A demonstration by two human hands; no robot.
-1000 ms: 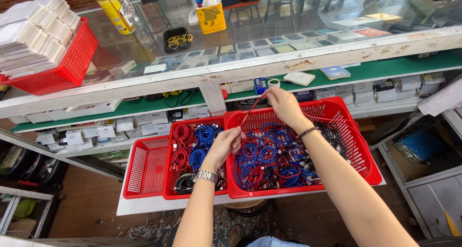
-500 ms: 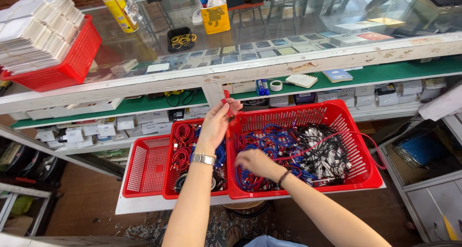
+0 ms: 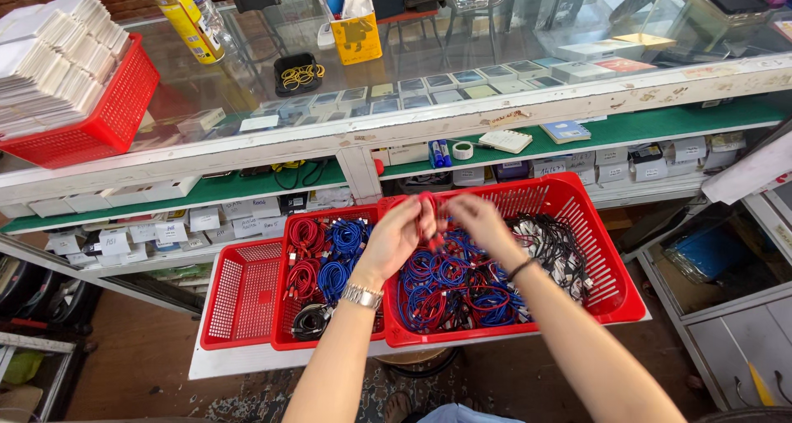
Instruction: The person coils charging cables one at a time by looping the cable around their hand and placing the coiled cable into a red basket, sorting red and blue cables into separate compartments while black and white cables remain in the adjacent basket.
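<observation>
While both hands are raised over the large red basket (image 3: 610,295), a red cable (image 3: 428,218) is held between them in the head view. The left hand (image 3: 398,240) is closed around the cable, fingers pinched on its loop; the right hand (image 3: 477,219) meets it from the right, fingertips likewise pinched on the same cable. The cable is thus kept in the air, just above the tangled blue and red cables (image 3: 450,287) lying in the basket.

The step in hand is judged to be the coiling or untangling of a single cable. The next move would call for a steady pinch by one hand while the loop is gathered by the other, clear of the tangle below.

To the left, a smaller red basket (image 3: 289,320) holds neat coiled cables (image 3: 328,258) in red and blue, with an empty basket (image 3: 239,303) beside it. Black and white cables (image 3: 561,246) fill the right end of the large basket. Farther off, a glass counter (image 3: 462,118) carries a basket of white boxes (image 3: 66,77) and a tray of rubber bands (image 3: 299,75). Snagging on the loose cables beneath is the likeliest hindrance.
</observation>
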